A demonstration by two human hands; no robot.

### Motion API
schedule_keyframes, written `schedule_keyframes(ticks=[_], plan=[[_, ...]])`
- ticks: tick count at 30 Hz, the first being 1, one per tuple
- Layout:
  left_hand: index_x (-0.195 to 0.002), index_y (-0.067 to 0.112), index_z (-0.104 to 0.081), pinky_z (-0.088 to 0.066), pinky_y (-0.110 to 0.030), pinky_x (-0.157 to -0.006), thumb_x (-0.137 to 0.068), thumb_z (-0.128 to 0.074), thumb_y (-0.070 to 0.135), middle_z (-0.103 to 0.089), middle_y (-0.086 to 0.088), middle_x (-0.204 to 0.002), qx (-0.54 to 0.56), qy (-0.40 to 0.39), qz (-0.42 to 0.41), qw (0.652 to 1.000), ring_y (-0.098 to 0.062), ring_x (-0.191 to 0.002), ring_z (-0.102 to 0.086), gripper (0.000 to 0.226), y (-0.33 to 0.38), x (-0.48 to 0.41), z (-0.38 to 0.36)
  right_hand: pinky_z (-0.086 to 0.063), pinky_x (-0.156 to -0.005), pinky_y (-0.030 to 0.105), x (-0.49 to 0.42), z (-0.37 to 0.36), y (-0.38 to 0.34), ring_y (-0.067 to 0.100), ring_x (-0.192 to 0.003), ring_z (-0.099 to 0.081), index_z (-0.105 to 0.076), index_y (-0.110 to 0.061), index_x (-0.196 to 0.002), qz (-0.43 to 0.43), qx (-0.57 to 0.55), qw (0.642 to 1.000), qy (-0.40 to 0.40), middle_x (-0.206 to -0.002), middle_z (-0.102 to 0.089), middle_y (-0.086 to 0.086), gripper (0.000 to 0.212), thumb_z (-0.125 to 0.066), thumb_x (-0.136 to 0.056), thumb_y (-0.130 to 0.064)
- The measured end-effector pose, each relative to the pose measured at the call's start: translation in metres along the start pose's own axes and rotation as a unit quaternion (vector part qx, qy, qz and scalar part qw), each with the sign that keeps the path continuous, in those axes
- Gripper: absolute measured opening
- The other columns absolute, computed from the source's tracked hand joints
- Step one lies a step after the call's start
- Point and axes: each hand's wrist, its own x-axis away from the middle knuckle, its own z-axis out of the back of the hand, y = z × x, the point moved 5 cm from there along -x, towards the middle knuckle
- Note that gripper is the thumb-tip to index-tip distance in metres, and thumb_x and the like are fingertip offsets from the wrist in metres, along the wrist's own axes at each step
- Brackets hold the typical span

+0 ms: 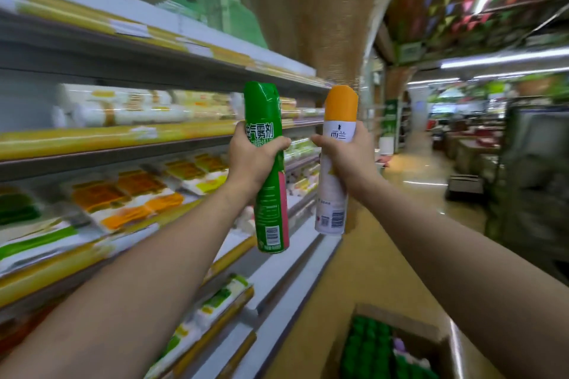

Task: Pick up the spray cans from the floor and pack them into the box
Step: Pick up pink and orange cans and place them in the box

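Shelving (172,135) left; open box (403,320) below.

The box (409,321) is cut off by the bottom edge, and the green caps (366,344) inside it are blurred. The left hand (252,157) hides part of the label of the green can (269,194). The right hand (345,154) hides the middle of the white can (331,200). The packages on the shelves (123,144) are smeared.

Bare left hand (251,160), right hand (346,158), forearms (147,261).

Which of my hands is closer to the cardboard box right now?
Right. The right hand, gripping the orange-capped can, is raised up beyond the box; the left hand, gripping the green can, is farther left.
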Motion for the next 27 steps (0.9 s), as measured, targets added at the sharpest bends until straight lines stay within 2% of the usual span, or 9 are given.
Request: schedule_keyframes(ticks=[5, 9, 12, 16, 17, 19, 21, 23, 27], plan=[[-0.102, 0.024, -0.063, -0.060, -0.046, -0.080, -0.052, -0.087, 0.046, -0.073, 0.002, -0.094, 0.030, -0.064, 0.005, 0.997, -0.019, -0.083, -0.071, 0.059, -0.030, -0.027, -0.111, -0.056, -0.064, 0.042, -0.049, 0.071, 0.035, 0.018, -0.065, -0.062, -0.056, -0.020, -0.089, -0.003, 0.025, 0.997, 0.079, -0.076, -0.062, 0.002, 0.054, -0.084, -0.064, -0.059], [-0.105, 0.023, -0.066, -0.060, -0.042, -0.078, -0.050, -0.083, 0.062, -0.074, 0.006, -0.093, 0.048, -0.103, 0.007, 0.993, -0.013, -0.081, -0.072, 0.069, -0.067, -0.048, -0.190, -0.058, -0.075, 0.052, -0.088, 0.110, 0.072, 0.022, -0.072, -0.065, -0.061, -0.014, -0.093, -0.003, 0.059, 0.989, 0.134, -0.079, -0.065, 0.005, 0.057, -0.083, -0.069, -0.061], [-0.106, 0.026, -0.067, -0.060, -0.040, -0.079, -0.056, -0.085, 0.062, -0.074, 0.008, -0.094, 0.063, -0.153, 0.004, 0.986, -0.012, -0.084, -0.072, 0.064, -0.104, -0.065, -0.247, -0.058, -0.076, 0.053, -0.118, 0.129, 0.110, 0.019, -0.071, -0.064, -0.062, -0.013, -0.095, -0.011, 0.085, 0.983, 0.164, -0.078, -0.064, 0.003, 0.064, -0.080, -0.067, -0.067], [-0.102, 0.028, -0.064, -0.052, -0.015, -0.065, -0.062, -0.088, 0.052, -0.073, 0.015, -0.086, 0.101, -0.194, 0.007, 0.976, 0.003, -0.073, -0.068, 0.052, -0.161, -0.089, -0.313, -0.058, -0.077, 0.051, -0.160, 0.148, 0.163, 0.018, -0.070, -0.065, -0.059, -0.020, -0.088, -0.016, 0.135, 0.968, 0.209, -0.078, -0.066, 0.003, 0.060, -0.077, -0.067, -0.073], [-0.104, 0.027, -0.064, -0.054, -0.017, -0.066, -0.062, -0.088, 0.053, -0.073, 0.013, -0.088, 0.107, -0.213, 0.019, 0.971, 0.001, -0.075, -0.069, 0.055, -0.176, -0.095, -0.330, -0.058, -0.077, 0.052, -0.169, 0.152, 0.177, 0.021, -0.072, -0.067, -0.059, -0.019, -0.090, -0.024, 0.146, 0.964, 0.219, -0.081, -0.067, 0.007, 0.061, -0.077, -0.067, -0.073], [-0.111, 0.023, -0.065, -0.060, -0.036, -0.080, -0.062, -0.087, 0.056, -0.074, 0.006, -0.097, 0.110, -0.255, 0.045, 0.960, -0.011, -0.085, -0.072, 0.063, -0.207, -0.108, -0.362, -0.059, -0.073, 0.050, -0.186, 0.159, 0.205, 0.026, -0.074, -0.069, -0.057, -0.018, -0.089, -0.041, 0.166, 0.956, 0.238, -0.083, -0.069, 0.011, 0.062, -0.076, -0.068, -0.073], [-0.111, 0.024, -0.065, -0.059, -0.045, -0.083, -0.062, -0.086, 0.060, -0.073, 0.005, -0.098, 0.105, -0.280, 0.054, 0.953, -0.015, -0.088, -0.072, 0.064, -0.235, -0.118, -0.390, -0.056, -0.061, 0.038, -0.199, 0.168, 0.233, 0.012, -0.064, -0.066, -0.056, -0.022, -0.086, -0.048, 0.195, 0.944, 0.264, -0.075, -0.067, 0.000, 0.059, -0.074, -0.069, -0.075], [-0.107, 0.028, -0.063, -0.059, -0.043, -0.081, -0.060, -0.083, 0.066, -0.072, 0.008, -0.095, 0.103, -0.287, 0.067, 0.950, -0.012, -0.085, -0.071, 0.063, -0.262, -0.124, -0.414, -0.052, -0.058, 0.031, -0.210, 0.179, 0.261, 0.004, -0.058, -0.060, -0.056, -0.023, -0.085, -0.057, 0.221, 0.933, 0.279, -0.070, -0.062, -0.008, 0.057, -0.071, -0.071, -0.076], [-0.099, 0.032, -0.061, -0.055, -0.029, -0.070, -0.056, -0.074, 0.081, -0.071, 0.013, -0.089, 0.094, -0.289, 0.096, 0.948, 0.002, -0.073, -0.067, 0.066, -0.317, -0.125, -0.457, -0.054, -0.066, 0.038, -0.230, 0.207, 0.325, 0.011, -0.065, -0.061, -0.052, -0.025, -0.084, -0.089, 0.226, 0.923, 0.298, -0.073, -0.060, -0.006, 0.054, -0.066, -0.075, -0.076]])
